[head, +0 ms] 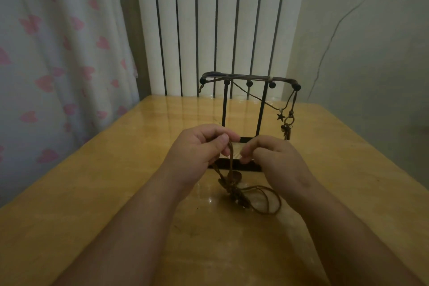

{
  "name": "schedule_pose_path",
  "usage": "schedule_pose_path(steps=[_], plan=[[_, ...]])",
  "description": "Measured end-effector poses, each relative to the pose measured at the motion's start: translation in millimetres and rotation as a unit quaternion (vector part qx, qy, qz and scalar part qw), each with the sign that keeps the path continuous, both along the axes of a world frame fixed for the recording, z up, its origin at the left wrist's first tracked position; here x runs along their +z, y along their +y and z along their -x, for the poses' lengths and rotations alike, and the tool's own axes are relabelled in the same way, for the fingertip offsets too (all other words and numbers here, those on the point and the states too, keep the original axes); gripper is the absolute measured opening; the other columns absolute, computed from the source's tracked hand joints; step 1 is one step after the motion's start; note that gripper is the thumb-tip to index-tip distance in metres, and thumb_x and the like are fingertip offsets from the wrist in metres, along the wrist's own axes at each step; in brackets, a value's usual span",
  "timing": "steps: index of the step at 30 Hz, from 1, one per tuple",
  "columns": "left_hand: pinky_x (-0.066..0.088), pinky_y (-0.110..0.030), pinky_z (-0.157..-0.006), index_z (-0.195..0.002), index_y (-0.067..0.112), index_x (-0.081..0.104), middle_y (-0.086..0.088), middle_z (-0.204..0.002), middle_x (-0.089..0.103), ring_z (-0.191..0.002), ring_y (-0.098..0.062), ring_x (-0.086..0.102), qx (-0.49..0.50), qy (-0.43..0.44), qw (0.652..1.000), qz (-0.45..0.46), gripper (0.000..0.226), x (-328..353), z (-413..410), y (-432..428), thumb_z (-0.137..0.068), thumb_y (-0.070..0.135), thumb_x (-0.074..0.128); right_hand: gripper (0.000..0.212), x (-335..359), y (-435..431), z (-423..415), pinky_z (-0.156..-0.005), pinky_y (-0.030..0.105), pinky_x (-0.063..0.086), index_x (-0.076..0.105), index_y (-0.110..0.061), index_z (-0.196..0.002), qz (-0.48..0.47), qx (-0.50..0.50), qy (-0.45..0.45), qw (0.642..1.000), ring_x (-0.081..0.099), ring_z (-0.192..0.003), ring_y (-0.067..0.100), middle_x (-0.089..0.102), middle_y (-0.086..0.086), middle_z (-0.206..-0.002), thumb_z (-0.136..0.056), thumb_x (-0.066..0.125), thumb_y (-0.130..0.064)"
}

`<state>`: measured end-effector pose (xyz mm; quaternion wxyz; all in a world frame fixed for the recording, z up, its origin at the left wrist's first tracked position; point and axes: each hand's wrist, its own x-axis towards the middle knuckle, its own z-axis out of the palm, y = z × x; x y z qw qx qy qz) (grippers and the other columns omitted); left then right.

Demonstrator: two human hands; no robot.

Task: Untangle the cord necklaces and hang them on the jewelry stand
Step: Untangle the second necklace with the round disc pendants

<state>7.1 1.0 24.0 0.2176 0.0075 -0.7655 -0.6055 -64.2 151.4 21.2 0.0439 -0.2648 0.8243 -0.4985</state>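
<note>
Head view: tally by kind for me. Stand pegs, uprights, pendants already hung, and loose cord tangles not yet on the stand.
Black knob pegs: 5
Uprights: 2
Hung pendants: 2, a star pendant and a key cluster
Loose cord tangle: 1, with the left hand pinching its cord
Total: 10

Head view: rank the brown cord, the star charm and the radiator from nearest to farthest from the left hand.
1. brown cord: pinched in the left hand itself, hanging below its fingers.
2. star charm: hangs off the right end of the jewelry stand, beyond and to the right.
3. radiator: past the far edge of the table, farthest.
</note>
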Motion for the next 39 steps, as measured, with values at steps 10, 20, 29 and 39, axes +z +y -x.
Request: schedule_pose_path(steps=[10, 20, 29, 39], plan=[[0.048, -0.026, -0.077, -0.107, 0.029, 0.070, 0.009, -0.068, 0.064, -0.071, 0.002, 0.061, 0.089, -0.012, 0.996, 0.004, 0.019, -3.4, 5.2, -1.5, -0.099, 0.019, 0.055, 0.014, 13.5, -5.5, -1.2, -0.074, 0.027, 0.046, 0.066, -0.015, -0.082, -0.065, 0.083, -0.090, 0.990, 0.060, -0.077, 0.009, 0.066, 0.001, -0.083, -0.092, 0.061, -0.023], [0.041, -0.024, -0.067, -0.091, 0.027, 0.073, 0.012, -0.083, 0.062, -0.081, -0.005, 0.053, 0.137, -0.126, 0.981, 0.061, 0.017, -5.3, 7.1, -7.9, -0.098, 0.027, 0.057, 0.024, 7.3, 10.5, 9.1, -0.062, 0.035, 0.041, 0.064, -0.010, -0.095, 0.154, -0.057, -0.143, 0.976, 0.046, -0.056, 0.015, 0.051, -0.001, -0.062, -0.102, 0.047, -0.026], [0.036, -0.022, -0.064, -0.100, 0.026, 0.067, 0.005, -0.103, 0.060, -0.082, -0.005, 0.050, 0.119, -0.235, 0.910, 0.320, 0.018, -8.5, 8.1, -11.3, -0.102, 0.027, 0.050, 0.019, 8.7, 11.4, 9.2, -0.067, 0.040, 0.045, 0.062, -0.017, -0.078, 0.194, -0.162, -0.054, 0.966, 0.048, -0.071, 0.022, 0.052, 0.002, -0.071, -0.088, 0.046, -0.013], [0.053, -0.023, -0.060, -0.094, 0.007, 0.067, -0.005, -0.077, 0.068, -0.065, -0.011, 0.061, -0.102, -0.067, 0.978, -0.172, 0.025, 2.0, -0.1, -8.7, -0.097, -0.005, 0.045, 0.016, 3.1, 7.9, 5.5, -0.053, 0.026, 0.056, 0.044, -0.030, -0.108, 0.105, -0.138, -0.001, 0.985, 0.053, -0.074, 0.012, 0.055, -0.003, -0.091, -0.102, 0.044, -0.015]])
